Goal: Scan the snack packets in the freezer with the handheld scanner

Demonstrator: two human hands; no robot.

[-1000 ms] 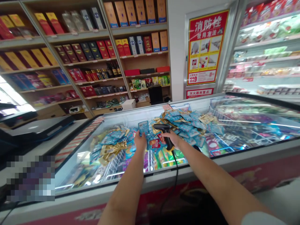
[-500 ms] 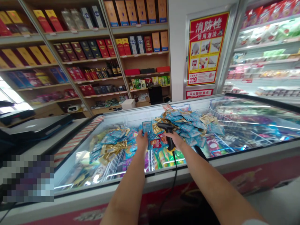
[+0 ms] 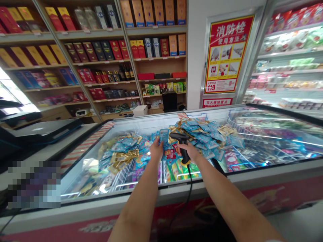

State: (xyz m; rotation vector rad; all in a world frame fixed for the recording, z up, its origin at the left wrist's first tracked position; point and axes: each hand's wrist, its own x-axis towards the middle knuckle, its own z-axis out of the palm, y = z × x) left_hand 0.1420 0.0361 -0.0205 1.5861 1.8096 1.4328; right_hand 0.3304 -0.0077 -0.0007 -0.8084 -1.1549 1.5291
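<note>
Between the fingers of my left hand (image 3: 156, 149) is a small blue packet (image 3: 164, 135), held upright. My right hand (image 3: 189, 151) is wrapped round the handle of a black barcode scanner (image 3: 185, 155) with yellow trim at its base. The scanner's head points left, close beside the blue packet. Its black cord (image 3: 189, 185) hangs down over the freezer's front edge. Under both hands lie many blue and gold packets, with a red packet (image 3: 170, 154) between the hands. A large heap of blue packets (image 3: 202, 131) rises behind and to the right of the scanner.
The chest freezer (image 3: 141, 198) stretches across in front of me, with wire baskets and green and purple packs inside. More blue and gold packets (image 3: 123, 153) lie at its left. Shelves of boxes (image 3: 101, 57) stand behind, a lit cooler (image 3: 290, 74) at right, a counter (image 3: 83, 132) at left.
The blue packet in my left hand has shifted right, nearer the scanner's head. The whole view has swung slightly left. Both hands keep their hold.
</note>
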